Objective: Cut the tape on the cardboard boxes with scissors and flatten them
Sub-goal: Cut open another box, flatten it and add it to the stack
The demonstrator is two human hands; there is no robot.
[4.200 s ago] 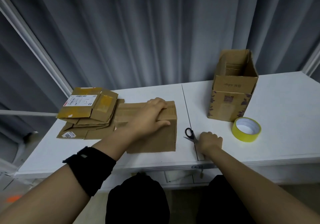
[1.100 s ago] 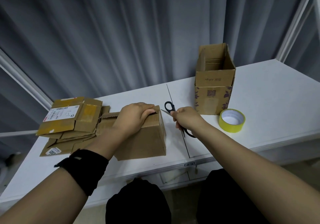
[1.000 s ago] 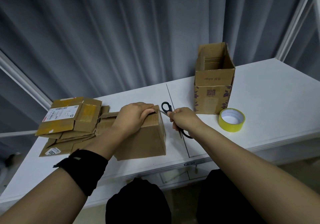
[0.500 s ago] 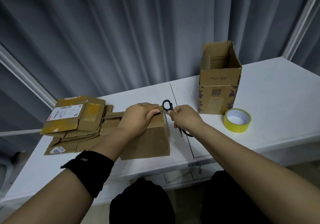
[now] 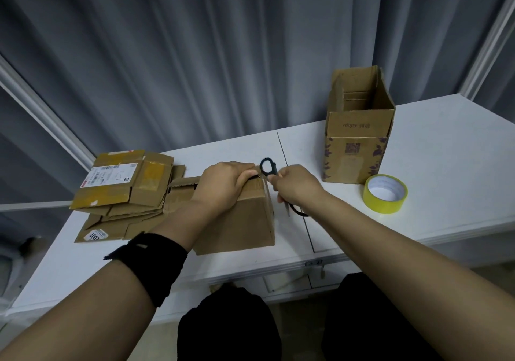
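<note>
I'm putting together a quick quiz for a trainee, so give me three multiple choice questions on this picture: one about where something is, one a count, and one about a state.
1. Where does the yellow tape roll lie?
A. On the table, right of the open box
B. Inside the open box
C. On the flattened cardboard pile

2. How many boxes stand unflattened?
A. One
B. Two
C. Four

3. What is the right hand doing?
A. Lying flat on the table
B. Holding the tape roll
C. Gripping the scissors

Answers:
1 A: the roll sits on the tabletop beside that box.
2 B: only the open box and the closed box, which the left hand holds, are standing.
3 C: its fingers curl round the scissors at the closed box's top corner.
</note>
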